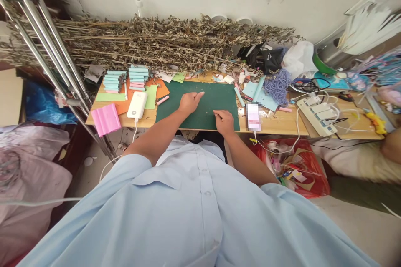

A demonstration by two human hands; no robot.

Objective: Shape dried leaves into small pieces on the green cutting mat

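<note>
A dark green cutting mat [200,122] lies on the wooden table, with tiny crumbs scattered over it. My left hand [189,101] is over the mat's middle, fingers curled and pressed together, its thumb side pointing right. Lower and to the right, near the mat's front edge, my right hand [224,122] is closed with its finger ends towards the left. The hands are apart, and nothing shows between them. The undersides of both are hidden, so anything in the fingers cannot be made out. Left of the mat lies a small pink paper roll [163,100].
Stacked blue and pink rolls [138,77], a white power bank [137,105] and pink paper [105,119] lie left. Rightward are a phone [253,117], purple yarn [278,86] and a power strip [316,117]. Dried stalks [150,41] line the back; crutches [52,46] lean left.
</note>
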